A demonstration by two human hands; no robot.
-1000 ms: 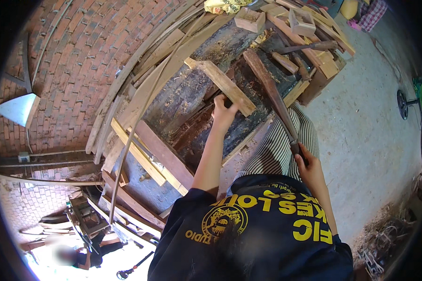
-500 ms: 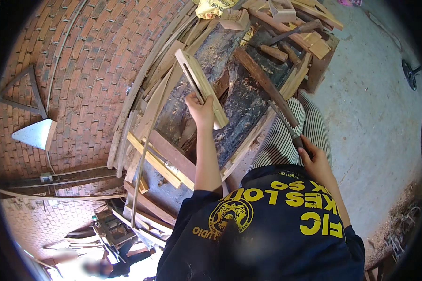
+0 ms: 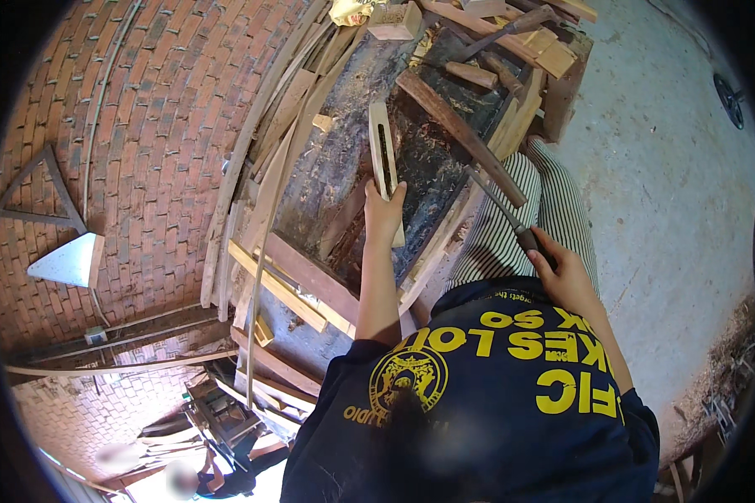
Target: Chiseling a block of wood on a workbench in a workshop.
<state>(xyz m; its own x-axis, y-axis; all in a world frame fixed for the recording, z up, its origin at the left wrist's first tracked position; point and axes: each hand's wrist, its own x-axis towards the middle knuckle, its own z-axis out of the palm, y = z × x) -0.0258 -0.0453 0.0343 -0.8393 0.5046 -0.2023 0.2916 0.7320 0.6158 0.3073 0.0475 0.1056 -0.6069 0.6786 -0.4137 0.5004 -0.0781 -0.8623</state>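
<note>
My left hand (image 3: 382,210) grips a pale wooden block (image 3: 378,115) with a long narrow slot, held upright in the picture over the dark, shaving-strewn workbench (image 3: 310,189). In my right hand (image 3: 559,272) is a long slim metal tool (image 3: 497,201) with a dark handle, perhaps a chisel or file; its tip is beside a dark brown wooden bar (image 3: 449,126) that lies diagonally on the bench. Wooden handles (image 3: 471,74) and small offcuts sit toward the back.
Boards and strips (image 3: 273,138) line the bench's left side beside a brick wall (image 3: 151,101). Pale wooden boxes (image 3: 394,21) sit at the back. A concrete floor (image 3: 646,210) lies right, with a dark wheel (image 3: 728,101). A co-worker (image 3: 226,478) is at lower left among timber.
My left hand has turned the block from a diagonal to nearly upright in the picture, showing its slot. My right hand still holds the tool, its blade now clearer beside the bar.
</note>
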